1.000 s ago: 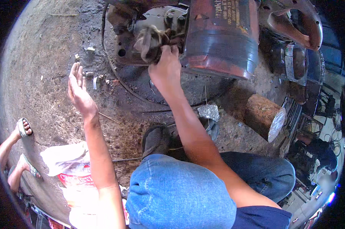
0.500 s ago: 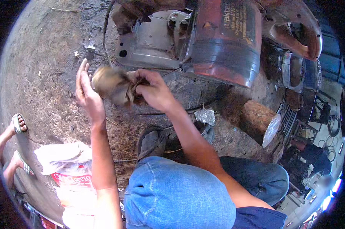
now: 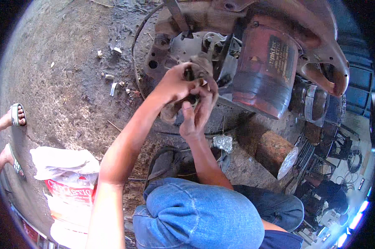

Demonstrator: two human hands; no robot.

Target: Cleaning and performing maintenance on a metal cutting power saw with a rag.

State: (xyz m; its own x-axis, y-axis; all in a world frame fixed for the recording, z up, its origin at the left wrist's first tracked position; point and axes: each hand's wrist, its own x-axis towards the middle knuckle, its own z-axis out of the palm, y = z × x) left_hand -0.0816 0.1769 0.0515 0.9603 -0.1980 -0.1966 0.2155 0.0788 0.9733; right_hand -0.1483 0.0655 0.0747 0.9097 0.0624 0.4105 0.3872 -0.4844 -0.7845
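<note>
My left hand [image 3: 177, 85] and my right hand [image 3: 200, 108] meet in front of the machine, fingers curled together. Between them is a grimy grey-brown rag-like thing [image 3: 169, 114]; parts of it show above and below the hands. The fingers cover most of it, so its exact kind is unclear. Just beyond them is a dirty cut-off saw with a red motor housing [image 3: 260, 74], dark tape round its lower end and a worn metal guard arm. The saw's grey base [image 3: 153, 64] reaches behind my left hand.
A log [image 3: 274, 149] with a pale cut end lies to the right, and a crumpled foil-like piece [image 3: 223, 143] is near my knee. A white-and-red sack [image 3: 67, 178] stands at left. Another person's sandalled foot [image 3: 17, 115] is at the far left. A dark cable [image 3: 134, 54] curves over the stained floor.
Both hands have moved right, toward the saw, with the rag-like thing. My left hand, outstretched beside it before, now closes on it against my right. The saw sits lower in view.
</note>
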